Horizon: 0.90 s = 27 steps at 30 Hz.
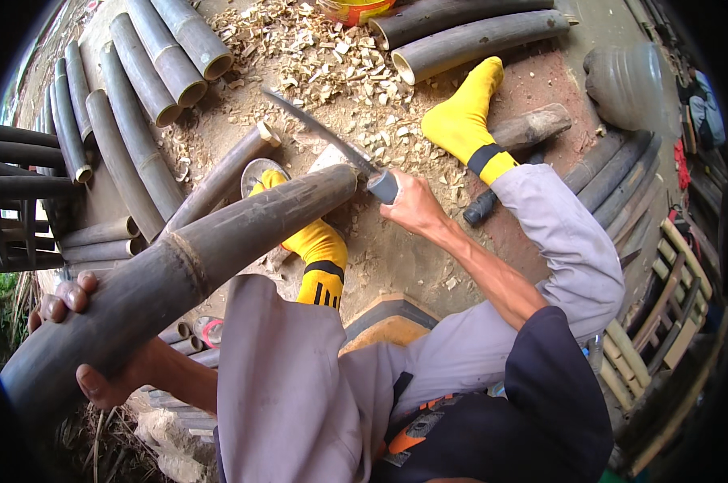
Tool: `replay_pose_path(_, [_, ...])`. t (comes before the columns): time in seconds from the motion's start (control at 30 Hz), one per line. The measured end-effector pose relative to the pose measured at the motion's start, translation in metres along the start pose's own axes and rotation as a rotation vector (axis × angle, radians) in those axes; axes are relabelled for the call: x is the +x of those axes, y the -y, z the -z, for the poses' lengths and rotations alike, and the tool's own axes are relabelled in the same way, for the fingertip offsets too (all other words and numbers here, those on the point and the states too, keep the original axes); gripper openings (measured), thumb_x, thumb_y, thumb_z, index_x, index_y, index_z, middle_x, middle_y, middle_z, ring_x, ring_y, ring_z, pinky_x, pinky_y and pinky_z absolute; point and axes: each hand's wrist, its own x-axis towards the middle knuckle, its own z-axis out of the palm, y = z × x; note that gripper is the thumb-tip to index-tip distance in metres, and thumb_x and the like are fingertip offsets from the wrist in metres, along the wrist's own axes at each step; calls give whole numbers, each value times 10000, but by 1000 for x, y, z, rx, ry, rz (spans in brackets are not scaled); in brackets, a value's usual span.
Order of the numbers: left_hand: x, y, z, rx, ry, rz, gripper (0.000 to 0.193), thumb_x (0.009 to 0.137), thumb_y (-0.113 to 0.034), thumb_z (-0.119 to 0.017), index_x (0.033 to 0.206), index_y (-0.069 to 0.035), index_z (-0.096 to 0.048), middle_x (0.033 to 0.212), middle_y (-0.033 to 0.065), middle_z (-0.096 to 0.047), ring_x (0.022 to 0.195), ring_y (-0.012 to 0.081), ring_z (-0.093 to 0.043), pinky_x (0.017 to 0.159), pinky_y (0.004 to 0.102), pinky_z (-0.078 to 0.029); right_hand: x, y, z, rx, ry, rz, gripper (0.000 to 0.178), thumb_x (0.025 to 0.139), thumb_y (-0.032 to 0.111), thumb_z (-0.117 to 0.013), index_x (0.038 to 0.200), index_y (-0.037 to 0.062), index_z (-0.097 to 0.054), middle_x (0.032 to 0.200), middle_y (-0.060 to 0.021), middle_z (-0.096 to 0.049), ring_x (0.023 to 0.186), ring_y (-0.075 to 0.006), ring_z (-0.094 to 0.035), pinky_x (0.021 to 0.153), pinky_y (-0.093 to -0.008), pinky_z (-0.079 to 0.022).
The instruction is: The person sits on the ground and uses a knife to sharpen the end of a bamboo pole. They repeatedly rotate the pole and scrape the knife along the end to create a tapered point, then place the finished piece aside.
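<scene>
A thick, dark bamboo pole [138, 282] slants across from the lower left, its far end raised over my lap. My left hand [122, 372] grips the pole near its lower end, with fingertips over the far side and the thumb on the near side. In my right hand [414, 203] is the grey handle of a machete [325, 134], its long blade pointing up and left. The blade passes close beside the pole's far end; I cannot tell whether they touch. Below that end, a yellow sock [319, 245] covers my left foot, partly hidden by the pole.
Wood chips [332, 56] cover the ground ahead. Cut bamboo lengths [142, 68] lie at the far left, and more bamboo [480, 44] at the far right. A large plastic bottle [624, 87] and a short wooden log [533, 126] lie to the right. My right foot [463, 113] is stretched forward.
</scene>
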Motion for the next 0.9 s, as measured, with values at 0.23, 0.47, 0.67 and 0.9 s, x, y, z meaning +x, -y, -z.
replay_pose_path(0.23, [3,3,-1,122,5,-28,815,566,-311,-688,1243,-20,-338,1005,117,-445,904,254,-487,912,439,-391,4,8,-9,173,-264,216,247,713,52,-690,916,19,-553,681,-99,-618,596,-175,-632,545,-295,-554])
replay_pose_path(0.47, [3,-4,4,53,132,-23,834,544,-339,-703,1235,-23,-359,1021,123,-441,917,259,-473,902,448,-385,1,0,1,67,54,-118,342,707,93,-688,1029,24,-591,817,-125,-649,709,-181,-641,644,-297,-546])
replay_pose_path(0.67, [5,5,-17,292,5,-25,841,542,-393,-681,1213,16,-380,1072,158,-386,1012,315,-392,915,500,-376,2,6,-3,277,-194,179,334,707,57,-696,1011,9,-566,793,-72,-629,665,-193,-625,606,-317,-544])
replay_pose_path(0.9, [9,6,-37,320,-371,-12,625,756,-342,-570,1210,54,-403,1018,194,-478,921,345,-514,939,465,-405,3,-19,-6,-47,122,-167,356,704,49,-620,1046,-22,-550,721,-159,-652,609,-248,-655,613,-385,-578])
